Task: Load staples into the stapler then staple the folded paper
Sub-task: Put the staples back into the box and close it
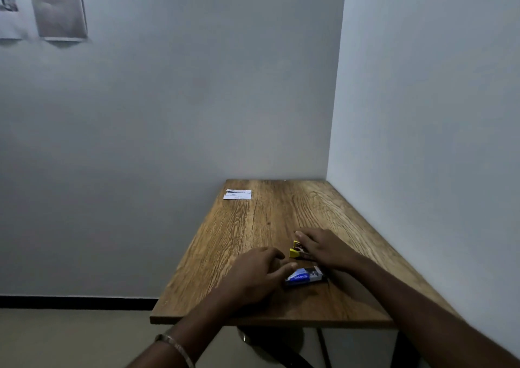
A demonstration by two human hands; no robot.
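A small yellow and black stapler [296,250] lies on the wooden table [253,227]. My right hand [323,248] rests over its right side with fingers spread; whether it grips the stapler is unclear. A blue and white staple box [305,276] lies just nearer to me. My left hand [257,273] is flat beside it, thumb touching the box's left end. The folded white paper [237,194] sits at the table's far left corner, away from both hands.
The table stands in a corner, with a wall behind and a wall [422,142] along its right edge. Its left and near edges drop to the floor [70,339]. Posters [56,7] hang high on the back wall.
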